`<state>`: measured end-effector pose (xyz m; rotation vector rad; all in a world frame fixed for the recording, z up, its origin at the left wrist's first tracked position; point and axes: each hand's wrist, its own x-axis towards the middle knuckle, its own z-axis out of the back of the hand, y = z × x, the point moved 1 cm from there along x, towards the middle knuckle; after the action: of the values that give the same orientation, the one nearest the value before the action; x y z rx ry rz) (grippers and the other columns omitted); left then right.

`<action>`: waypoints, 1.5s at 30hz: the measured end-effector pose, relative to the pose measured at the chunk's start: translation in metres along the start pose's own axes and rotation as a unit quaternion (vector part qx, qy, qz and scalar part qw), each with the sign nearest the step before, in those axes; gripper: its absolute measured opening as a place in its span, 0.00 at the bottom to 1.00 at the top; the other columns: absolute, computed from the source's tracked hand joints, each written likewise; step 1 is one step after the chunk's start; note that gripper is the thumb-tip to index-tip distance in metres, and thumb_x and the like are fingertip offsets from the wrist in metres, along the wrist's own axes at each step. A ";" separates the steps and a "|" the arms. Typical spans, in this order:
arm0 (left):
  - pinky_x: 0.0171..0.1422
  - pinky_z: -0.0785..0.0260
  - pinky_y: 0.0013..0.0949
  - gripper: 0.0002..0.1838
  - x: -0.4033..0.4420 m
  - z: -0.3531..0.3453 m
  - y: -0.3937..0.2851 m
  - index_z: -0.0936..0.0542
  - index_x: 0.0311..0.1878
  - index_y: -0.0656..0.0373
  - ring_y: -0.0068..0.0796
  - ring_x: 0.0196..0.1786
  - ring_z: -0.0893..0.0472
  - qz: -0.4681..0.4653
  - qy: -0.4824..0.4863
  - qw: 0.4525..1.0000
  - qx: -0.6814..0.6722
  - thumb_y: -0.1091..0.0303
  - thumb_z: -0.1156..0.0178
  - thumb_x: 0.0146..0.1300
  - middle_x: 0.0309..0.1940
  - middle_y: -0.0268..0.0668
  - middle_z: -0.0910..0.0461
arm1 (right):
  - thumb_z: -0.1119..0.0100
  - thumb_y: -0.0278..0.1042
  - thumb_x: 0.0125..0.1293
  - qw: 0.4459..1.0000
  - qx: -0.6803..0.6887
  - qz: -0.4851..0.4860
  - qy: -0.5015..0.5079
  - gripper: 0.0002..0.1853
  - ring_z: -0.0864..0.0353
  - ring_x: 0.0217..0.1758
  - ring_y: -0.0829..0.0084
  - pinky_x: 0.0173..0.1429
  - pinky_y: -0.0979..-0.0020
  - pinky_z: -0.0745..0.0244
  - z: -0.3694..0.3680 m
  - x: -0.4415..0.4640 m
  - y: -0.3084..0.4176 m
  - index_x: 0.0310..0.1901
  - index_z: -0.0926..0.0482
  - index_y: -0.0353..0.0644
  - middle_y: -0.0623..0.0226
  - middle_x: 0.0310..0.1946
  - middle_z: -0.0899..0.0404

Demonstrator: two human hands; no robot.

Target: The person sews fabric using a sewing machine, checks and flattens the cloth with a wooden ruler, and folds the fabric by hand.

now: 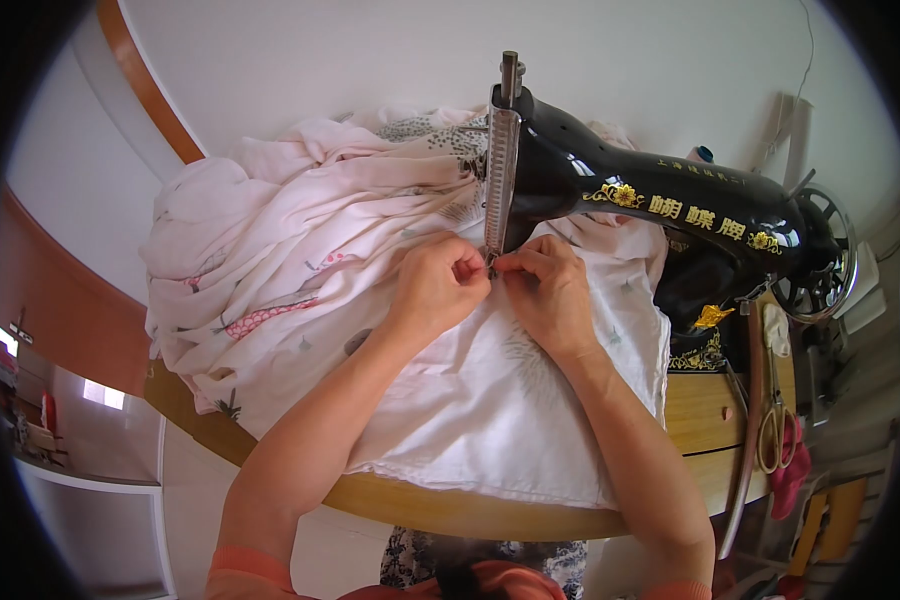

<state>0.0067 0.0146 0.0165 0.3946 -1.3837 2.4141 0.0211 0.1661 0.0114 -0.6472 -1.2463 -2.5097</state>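
Observation:
A black sewing machine with gold lettering stands over a large pale printed cloth, which is bunched up to its left. My left hand is closed just left of the needle area, its thumb and index finger pinched. On the right side of the needle area my right hand is also pinched, its fingertips close to the left ones. Both hands rest over the cloth. What lies between the fingertips is too small to make out.
The wooden table has a curved front edge. Scissors and a pink cloth are at the right edge, beside a long strip. The machine's handwheel is at the far right. A thread spool shows behind the machine.

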 end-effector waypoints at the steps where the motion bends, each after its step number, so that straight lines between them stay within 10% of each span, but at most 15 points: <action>1: 0.26 0.36 0.21 0.02 0.000 0.000 0.000 0.22 0.24 0.63 0.13 0.22 0.30 -0.001 0.001 1.000 0.003 0.78 0.39 0.46 0.20 0.28 0.25 | 0.42 0.24 0.49 1.000 -0.002 0.001 -0.001 0.08 0.26 0.41 0.66 0.48 0.65 0.37 0.000 0.000 0.000 0.30 0.16 0.46 0.69 0.30 0.23; 12: 0.31 0.31 0.27 0.03 -0.002 0.006 0.001 0.23 0.23 0.64 0.24 0.23 0.24 0.008 0.026 0.999 -0.022 0.76 0.40 0.43 0.22 0.35 0.23 | 0.42 0.24 0.49 1.000 -0.009 0.005 -0.015 0.06 0.26 0.41 0.63 0.49 0.64 0.36 0.000 -0.001 -0.001 0.29 0.17 0.44 0.67 0.31 0.24; 35: 0.26 0.37 0.19 0.02 -0.002 0.003 0.002 0.22 0.26 0.63 0.11 0.22 0.31 -0.008 0.013 0.999 -0.031 0.79 0.39 0.48 0.20 0.27 0.25 | 0.41 0.25 0.48 0.998 0.042 -0.030 -0.048 0.03 0.25 0.38 0.62 0.43 0.65 0.29 0.009 0.000 0.001 0.27 0.22 0.37 0.62 0.29 0.25; 45: 0.27 0.35 0.21 0.02 -0.002 0.004 0.002 0.21 0.27 0.63 0.13 0.23 0.29 -0.015 0.017 0.999 -0.024 0.79 0.38 0.48 0.21 0.29 0.24 | 0.44 0.24 0.54 0.982 0.166 -0.087 -0.005 0.02 0.24 0.29 0.77 0.35 0.77 0.29 0.013 -0.002 0.006 0.28 0.27 0.38 0.64 0.31 0.20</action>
<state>0.0077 0.0095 0.0162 0.3577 -1.4074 2.3493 0.0291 0.1735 0.0211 -0.4881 -1.7426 -2.3459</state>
